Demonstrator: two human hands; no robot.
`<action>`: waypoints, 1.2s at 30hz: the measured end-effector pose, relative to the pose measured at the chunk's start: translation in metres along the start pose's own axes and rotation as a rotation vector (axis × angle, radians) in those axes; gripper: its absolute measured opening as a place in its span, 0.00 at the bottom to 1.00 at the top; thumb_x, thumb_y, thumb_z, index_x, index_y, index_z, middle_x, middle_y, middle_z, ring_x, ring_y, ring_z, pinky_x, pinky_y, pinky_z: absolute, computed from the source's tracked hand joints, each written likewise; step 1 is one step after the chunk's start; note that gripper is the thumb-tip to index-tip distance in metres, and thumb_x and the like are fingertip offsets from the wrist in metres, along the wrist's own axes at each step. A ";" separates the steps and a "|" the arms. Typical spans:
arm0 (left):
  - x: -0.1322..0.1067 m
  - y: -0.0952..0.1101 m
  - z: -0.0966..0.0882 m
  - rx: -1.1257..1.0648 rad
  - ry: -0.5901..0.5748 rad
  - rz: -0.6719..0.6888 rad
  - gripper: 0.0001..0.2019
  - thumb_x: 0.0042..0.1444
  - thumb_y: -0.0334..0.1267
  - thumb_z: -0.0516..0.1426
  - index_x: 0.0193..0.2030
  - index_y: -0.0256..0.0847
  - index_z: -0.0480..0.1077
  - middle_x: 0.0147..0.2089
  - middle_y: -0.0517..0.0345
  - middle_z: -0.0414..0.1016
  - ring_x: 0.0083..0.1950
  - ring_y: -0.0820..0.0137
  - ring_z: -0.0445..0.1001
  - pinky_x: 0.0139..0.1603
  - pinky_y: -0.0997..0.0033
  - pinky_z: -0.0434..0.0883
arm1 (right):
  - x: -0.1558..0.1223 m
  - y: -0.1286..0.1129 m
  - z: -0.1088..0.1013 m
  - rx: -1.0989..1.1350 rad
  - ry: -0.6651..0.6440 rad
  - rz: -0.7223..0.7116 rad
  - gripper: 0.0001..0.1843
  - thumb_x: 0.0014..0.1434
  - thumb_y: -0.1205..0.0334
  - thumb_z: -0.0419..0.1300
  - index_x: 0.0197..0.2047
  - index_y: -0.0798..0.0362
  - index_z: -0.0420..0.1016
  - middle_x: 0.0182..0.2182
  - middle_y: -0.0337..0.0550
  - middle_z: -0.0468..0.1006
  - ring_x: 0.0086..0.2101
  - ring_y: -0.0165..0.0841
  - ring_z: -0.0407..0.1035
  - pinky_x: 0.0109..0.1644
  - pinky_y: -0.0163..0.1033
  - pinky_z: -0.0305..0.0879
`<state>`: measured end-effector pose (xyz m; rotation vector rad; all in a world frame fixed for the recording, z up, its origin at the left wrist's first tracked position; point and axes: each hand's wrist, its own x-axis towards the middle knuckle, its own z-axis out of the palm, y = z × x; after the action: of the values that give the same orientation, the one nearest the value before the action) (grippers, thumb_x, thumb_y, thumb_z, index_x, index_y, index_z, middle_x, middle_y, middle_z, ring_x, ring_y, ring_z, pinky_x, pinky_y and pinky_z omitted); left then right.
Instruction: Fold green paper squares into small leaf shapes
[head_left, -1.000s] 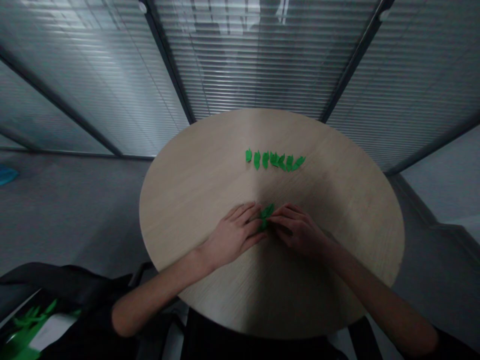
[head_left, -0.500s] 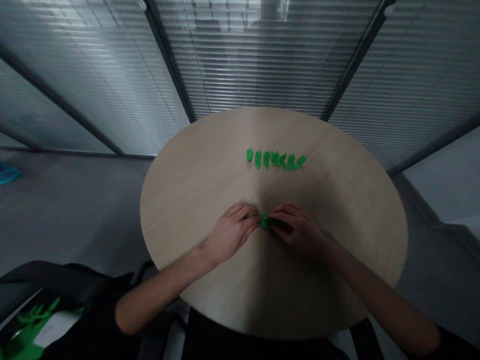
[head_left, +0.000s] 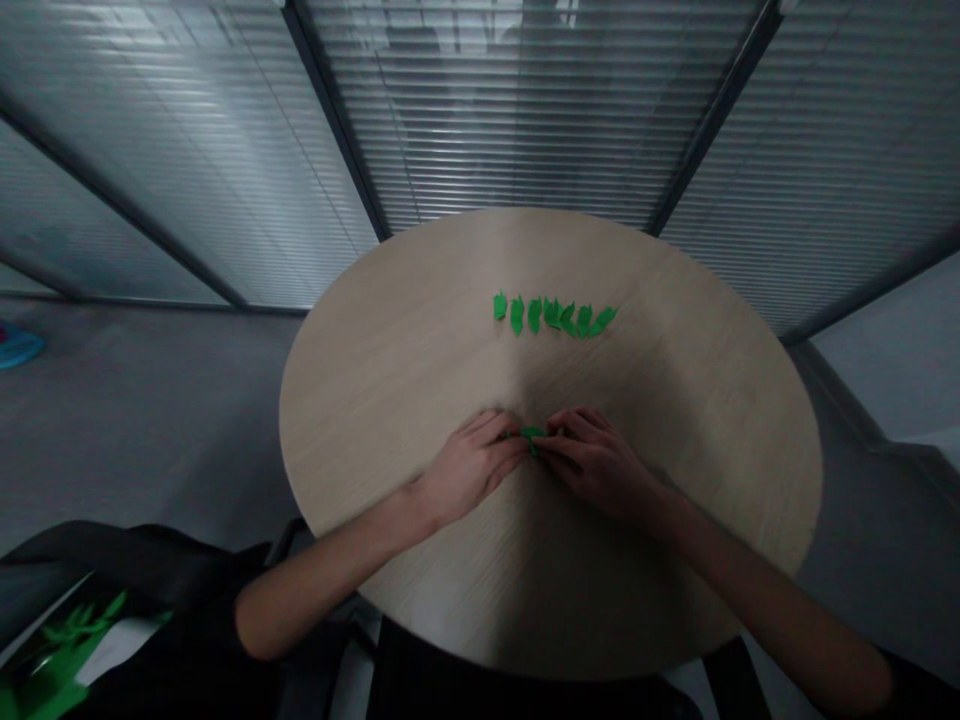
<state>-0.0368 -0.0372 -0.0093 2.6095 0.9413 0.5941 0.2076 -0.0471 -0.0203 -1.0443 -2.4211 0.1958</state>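
My left hand point(head_left: 474, 468) and my right hand point(head_left: 592, 464) meet near the middle of the round wooden table point(head_left: 375, 440). Between their fingertips they pinch a small green paper leaf shape point(head_left: 532, 435), and the fingers hide most of it. Farther off, toward the far side of the tabletop, lies a tight row of several similar green paper leaves point(head_left: 551, 316). Some overlap at the row's right end. Neither hand touches that row.
A black bag point(head_left: 127, 590) lies at the lower left beyond the table edge, with green and white material point(head_left: 67, 640) showing in it. Glass walls with slatted blinds stand behind the table. A small blue object point(head_left: 15, 346) rests on the grey floor at the left.
The green piece, which stuck up between my fingers a second ago, now lies lower and flatter between my fingertips. My hands have drawn closer around it. The leaf row has not moved.
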 end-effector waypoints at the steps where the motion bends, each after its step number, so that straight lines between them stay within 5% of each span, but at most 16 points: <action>1: 0.000 0.000 0.001 0.006 -0.003 0.003 0.19 0.77 0.41 0.48 0.51 0.39 0.80 0.48 0.47 0.77 0.49 0.60 0.75 0.51 0.58 0.76 | 0.000 -0.001 0.000 -0.001 -0.002 0.011 0.11 0.71 0.65 0.62 0.52 0.49 0.84 0.43 0.49 0.80 0.44 0.42 0.73 0.52 0.51 0.72; 13: 0.005 0.000 0.005 -0.036 0.005 -0.064 0.14 0.76 0.38 0.49 0.49 0.37 0.75 0.47 0.47 0.74 0.49 0.60 0.74 0.52 0.57 0.77 | 0.003 -0.007 0.008 0.101 0.033 0.162 0.05 0.69 0.68 0.63 0.42 0.50 0.81 0.39 0.45 0.82 0.43 0.41 0.74 0.52 0.49 0.68; 36: 0.004 0.003 0.006 -0.094 0.021 -0.202 0.07 0.73 0.35 0.54 0.46 0.38 0.74 0.47 0.48 0.74 0.51 0.57 0.72 0.51 0.54 0.71 | 0.007 -0.015 0.011 0.156 0.048 0.361 0.02 0.65 0.66 0.66 0.38 0.51 0.81 0.38 0.45 0.80 0.41 0.41 0.75 0.51 0.50 0.64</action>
<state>-0.0294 -0.0376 -0.0118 2.3929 1.1378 0.5990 0.1888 -0.0518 -0.0227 -1.3875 -2.1193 0.4671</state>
